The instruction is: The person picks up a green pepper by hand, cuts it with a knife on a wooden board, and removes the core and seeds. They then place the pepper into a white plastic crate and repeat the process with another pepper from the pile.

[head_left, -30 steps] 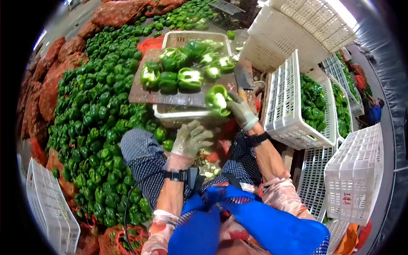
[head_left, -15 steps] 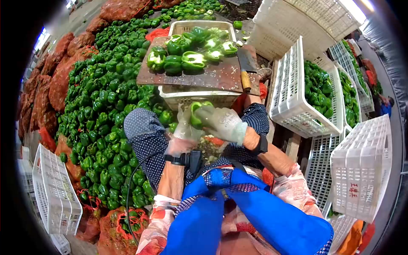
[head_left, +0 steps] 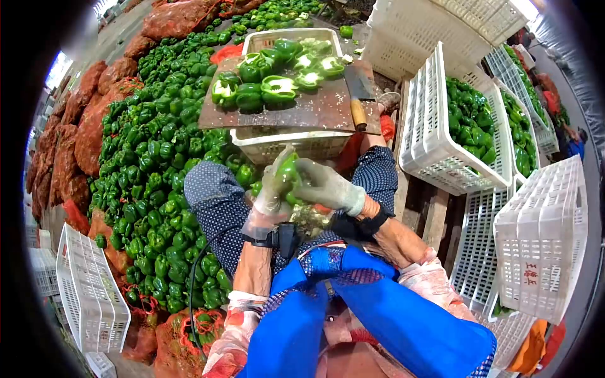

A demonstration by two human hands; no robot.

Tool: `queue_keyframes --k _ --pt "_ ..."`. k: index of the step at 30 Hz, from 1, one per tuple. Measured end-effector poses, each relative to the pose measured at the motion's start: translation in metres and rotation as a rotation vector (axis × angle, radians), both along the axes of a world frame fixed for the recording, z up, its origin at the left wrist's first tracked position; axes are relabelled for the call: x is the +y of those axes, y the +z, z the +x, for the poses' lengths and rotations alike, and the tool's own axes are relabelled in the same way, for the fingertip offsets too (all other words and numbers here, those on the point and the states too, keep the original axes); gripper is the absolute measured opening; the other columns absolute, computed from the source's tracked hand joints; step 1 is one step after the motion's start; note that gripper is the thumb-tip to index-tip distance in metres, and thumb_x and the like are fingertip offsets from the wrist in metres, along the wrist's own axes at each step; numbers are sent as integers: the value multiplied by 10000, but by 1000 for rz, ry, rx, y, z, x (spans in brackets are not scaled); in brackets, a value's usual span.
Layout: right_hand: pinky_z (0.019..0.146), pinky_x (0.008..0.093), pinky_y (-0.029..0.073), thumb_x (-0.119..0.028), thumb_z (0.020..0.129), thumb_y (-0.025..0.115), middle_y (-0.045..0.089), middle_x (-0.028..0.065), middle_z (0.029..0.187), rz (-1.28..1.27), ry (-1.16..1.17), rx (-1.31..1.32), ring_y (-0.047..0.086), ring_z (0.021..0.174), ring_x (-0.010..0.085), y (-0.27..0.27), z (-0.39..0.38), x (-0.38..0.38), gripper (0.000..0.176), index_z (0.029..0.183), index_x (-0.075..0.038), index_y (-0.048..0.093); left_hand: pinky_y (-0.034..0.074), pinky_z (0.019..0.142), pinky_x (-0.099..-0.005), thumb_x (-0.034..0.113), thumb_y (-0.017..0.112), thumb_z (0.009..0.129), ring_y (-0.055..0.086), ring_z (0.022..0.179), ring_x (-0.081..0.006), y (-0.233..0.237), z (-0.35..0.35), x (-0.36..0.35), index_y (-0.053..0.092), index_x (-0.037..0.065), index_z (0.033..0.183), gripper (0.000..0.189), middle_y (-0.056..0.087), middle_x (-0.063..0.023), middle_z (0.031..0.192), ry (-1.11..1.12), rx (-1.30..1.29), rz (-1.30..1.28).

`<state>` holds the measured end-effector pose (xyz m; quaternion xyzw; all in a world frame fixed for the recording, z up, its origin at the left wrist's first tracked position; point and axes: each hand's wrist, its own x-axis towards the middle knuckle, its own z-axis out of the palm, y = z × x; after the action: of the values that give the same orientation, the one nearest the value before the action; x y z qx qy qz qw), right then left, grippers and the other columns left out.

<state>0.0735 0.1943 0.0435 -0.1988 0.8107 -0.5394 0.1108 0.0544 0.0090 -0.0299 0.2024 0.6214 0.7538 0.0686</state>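
Note:
Between my knees, my left hand (head_left: 270, 190), in a pale glove, is closed around a green bell pepper (head_left: 288, 171). My right hand (head_left: 332, 188), gloved too, has its curled fingers against the pepper's right side, partly hiding it. Just beyond the hands a brown cutting board (head_left: 214, 118) rests across a white crate (head_left: 265, 146). Cut bell peppers (head_left: 279, 89) lie on the board, some showing pale insides and seeds. At its right end lies a knife (head_left: 357, 113) with a wooden handle. Pale scraps (head_left: 307, 222) show below my hands.
A large pile of green bell peppers (head_left: 157, 189) spreads along my left, bordered by red mesh sacks (head_left: 101, 142). On the right stand white crates (head_left: 423, 142), some filled with peppers (head_left: 469, 120). Another white crate (head_left: 88, 290) is at lower left. My blue-dotted knees flank the work area.
My right hand has shifted slightly and looks less blurred. The pepper stays in my left hand, now turned more upright. The view has moved a little.

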Motion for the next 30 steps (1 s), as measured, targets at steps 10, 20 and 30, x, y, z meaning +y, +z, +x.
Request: queue_keyframes --k 10,20,30 --pt "816 497 476 -437 857 604 633 267 985 259 25 57 615 947 444 -27 -13 -5 510 1105 3 537 475 942 -344 309 697 873 623 1006 -217 27 -4 14 424 35 1429 677 622 -77 1158 71 -207 2" --pt "826 437 512 -312 889 628 603 186 1133 546 -71 407 627 997 357 -7 -36 30 444 1257 -70 573 625 687 -460 748 481 845 644 1030 -361 53 1 -13 433 77 1404 874 610 -214 1190 -61 -561 730" --pt "600 460 530 -321 900 542 665 171 781 691 -78 236 663 678 359 -9 -22 -38 256 964 -81 604 527 859 -288 404 589 950 590 1074 -175 9 6 -13 458 95 1394 556 595 -69 1212 -14 -544 436"
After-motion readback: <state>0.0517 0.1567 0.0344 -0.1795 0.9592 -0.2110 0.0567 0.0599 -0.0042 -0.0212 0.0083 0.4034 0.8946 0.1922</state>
